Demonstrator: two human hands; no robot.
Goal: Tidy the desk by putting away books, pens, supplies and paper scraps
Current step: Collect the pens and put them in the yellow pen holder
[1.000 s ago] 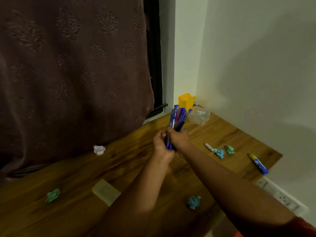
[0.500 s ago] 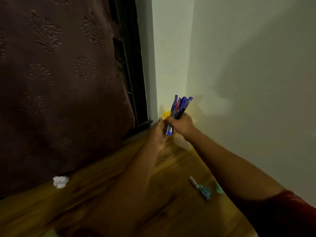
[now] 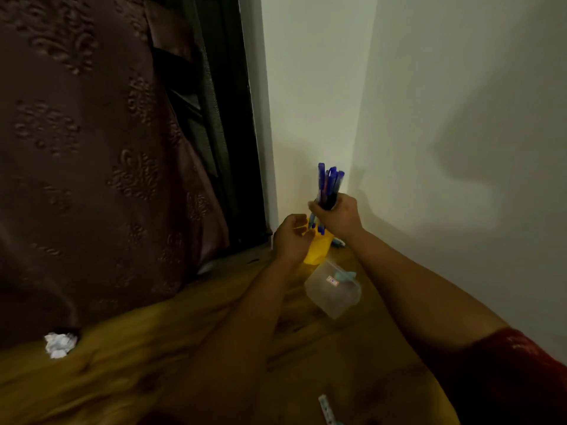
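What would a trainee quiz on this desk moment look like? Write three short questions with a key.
1. True or false: the right hand grips the bundle of pens.
2. Where is the yellow pen holder? A) in the desk's far corner by the wall B) at the desk's near edge C) on the floor
3. Fill in: the crumpled white paper lies on the desk at the foot of the ____.

Key: 1 true; 2 A; 3 curtain. The left hand is at the holder, holding no pens.

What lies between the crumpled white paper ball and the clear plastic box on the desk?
Only the left forearm crosses above bare desk there, in the head view.
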